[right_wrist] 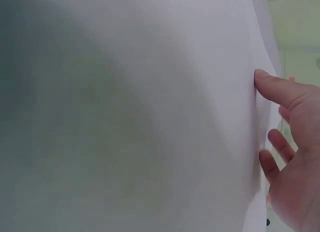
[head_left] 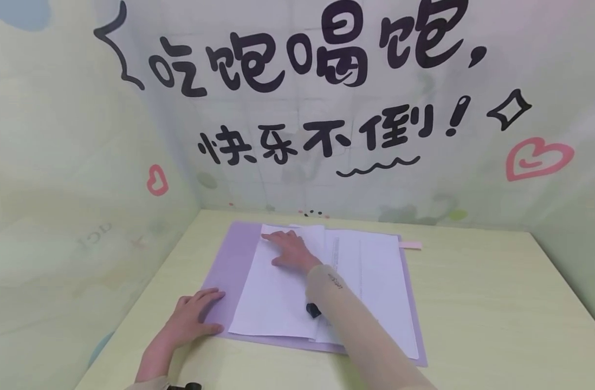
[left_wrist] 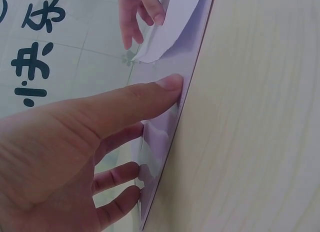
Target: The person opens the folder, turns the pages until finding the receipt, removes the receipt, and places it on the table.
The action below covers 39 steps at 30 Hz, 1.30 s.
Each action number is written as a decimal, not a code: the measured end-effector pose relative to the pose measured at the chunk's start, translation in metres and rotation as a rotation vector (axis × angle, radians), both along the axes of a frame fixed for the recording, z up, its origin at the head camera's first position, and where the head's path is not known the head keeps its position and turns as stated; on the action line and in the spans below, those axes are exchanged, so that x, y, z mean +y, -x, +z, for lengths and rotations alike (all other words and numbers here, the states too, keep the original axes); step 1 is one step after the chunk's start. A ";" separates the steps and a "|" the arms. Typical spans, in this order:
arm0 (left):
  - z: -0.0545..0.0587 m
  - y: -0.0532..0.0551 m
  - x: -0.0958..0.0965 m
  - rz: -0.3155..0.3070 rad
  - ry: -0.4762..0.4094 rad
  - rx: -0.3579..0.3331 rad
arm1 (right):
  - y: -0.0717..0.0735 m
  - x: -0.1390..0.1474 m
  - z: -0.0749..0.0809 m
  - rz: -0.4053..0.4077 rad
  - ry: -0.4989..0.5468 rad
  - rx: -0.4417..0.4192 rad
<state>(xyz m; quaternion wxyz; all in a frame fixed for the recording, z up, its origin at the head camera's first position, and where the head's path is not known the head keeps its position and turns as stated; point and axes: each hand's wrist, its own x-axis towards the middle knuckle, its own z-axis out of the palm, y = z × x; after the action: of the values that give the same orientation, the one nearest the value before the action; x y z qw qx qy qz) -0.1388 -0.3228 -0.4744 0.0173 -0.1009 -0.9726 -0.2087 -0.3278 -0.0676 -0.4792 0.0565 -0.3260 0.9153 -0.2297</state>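
A purple folder (head_left: 236, 254) lies spread on the table with white sheets in it. The left-hand sheet (head_left: 273, 303) looks blank and covers part of the purple cover; the right-hand page (head_left: 385, 292) has faint print. My right hand (head_left: 292, 252) rests on the upper part of the blank sheet, fingers spread, index fingertip near its top left corner. In the right wrist view the thumb (right_wrist: 272, 87) touches the sheet. My left hand (head_left: 187, 319) rests at the folder's lower left edge. Its thumb (left_wrist: 160, 92) and fingertips touch the purple cover in the left wrist view, loosely bent.
A pink tab (head_left: 411, 245) sticks out past the folder's right side. The pale wooden table (head_left: 497, 303) extends to the right. Printed cloth walls (head_left: 278, 184) stand behind and at both sides. A dark wrist device (head_left: 192, 386) shows by the left sleeve.
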 end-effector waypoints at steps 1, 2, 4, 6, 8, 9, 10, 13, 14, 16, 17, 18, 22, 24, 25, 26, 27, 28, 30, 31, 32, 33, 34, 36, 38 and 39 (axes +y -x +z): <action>0.000 0.000 0.000 0.004 0.000 -0.004 | 0.000 0.000 0.000 -0.013 -0.029 0.014; 0.000 0.000 -0.001 0.009 0.002 -0.009 | 0.000 0.000 0.000 -0.026 -0.058 0.028; 0.001 -0.001 -0.001 0.016 -0.001 -0.020 | 0.000 0.000 0.000 -0.058 -0.104 0.041; 0.001 -0.002 -0.001 0.017 -0.003 -0.026 | 0.001 0.000 -0.001 -0.083 -0.138 0.049; 0.002 -0.003 -0.001 0.022 -0.004 -0.037 | 0.002 0.001 -0.003 -0.102 -0.155 0.049; 0.002 -0.004 -0.001 0.022 -0.004 -0.041 | 0.002 0.001 -0.004 -0.111 -0.157 0.045; 0.002 -0.004 -0.001 0.022 -0.003 -0.045 | 0.002 0.002 -0.004 -0.118 -0.154 0.038; 0.002 -0.005 0.000 0.020 0.003 -0.049 | 0.002 0.003 -0.006 -0.134 -0.150 0.002; 0.002 -0.005 0.000 0.019 0.004 -0.048 | 0.002 0.003 -0.006 -0.136 -0.148 -0.009; 0.002 -0.006 0.001 0.015 0.007 -0.041 | 0.002 0.003 -0.007 -0.138 -0.154 -0.025; 0.002 -0.006 0.001 0.015 0.005 -0.041 | 0.003 0.003 -0.007 -0.138 -0.160 -0.029; 0.003 -0.006 0.001 0.015 0.000 -0.042 | 0.003 0.003 -0.007 -0.137 -0.167 -0.029; 0.002 -0.003 0.002 0.016 -0.012 -0.028 | 0.004 0.006 -0.004 -0.116 -0.183 -0.025; 0.000 -0.003 0.003 0.013 -0.021 -0.013 | 0.003 0.009 -0.002 -0.098 -0.184 -0.028; -0.001 -0.002 0.003 0.007 -0.024 0.004 | 0.003 0.010 0.000 -0.088 -0.183 -0.035; -0.002 -0.002 0.003 0.004 -0.029 0.016 | 0.002 0.012 0.001 -0.079 -0.180 -0.044; -0.003 -0.003 0.004 0.000 -0.034 0.030 | 0.002 0.013 0.002 -0.070 -0.177 -0.056; -0.003 -0.003 0.005 -0.004 -0.040 0.043 | 0.002 0.014 0.003 -0.063 -0.175 -0.064; -0.003 -0.004 0.006 -0.005 -0.063 0.055 | 0.002 0.016 0.005 -0.052 -0.166 -0.079; -0.002 -0.004 0.008 0.003 -0.077 0.050 | 0.002 0.017 0.006 -0.048 -0.161 -0.087; 0.000 -0.005 0.010 0.018 -0.090 0.036 | 0.002 0.018 0.007 -0.045 -0.156 -0.090; 0.002 -0.006 0.012 0.036 -0.103 0.018 | 0.002 0.018 0.007 -0.043 -0.157 -0.089; 0.005 -0.006 0.014 0.051 -0.115 -0.002 | 0.002 0.018 0.007 -0.042 -0.157 -0.085; 0.009 -0.007 0.019 0.085 -0.125 -0.024 | 0.003 0.018 0.008 -0.041 -0.157 -0.086; 0.012 -0.007 0.026 0.100 -0.137 -0.014 | 0.002 0.018 0.009 -0.043 -0.155 -0.085; 0.013 -0.006 0.030 0.088 -0.150 0.009 | 0.002 0.017 0.010 -0.044 -0.153 -0.086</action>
<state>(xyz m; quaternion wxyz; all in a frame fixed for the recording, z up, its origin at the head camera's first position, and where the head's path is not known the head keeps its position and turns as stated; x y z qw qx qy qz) -0.1332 -0.2931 -0.4614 0.0384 -0.0576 -0.9577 -0.2795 -0.3298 -0.0502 -0.4697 0.1155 -0.2902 0.9339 -0.1740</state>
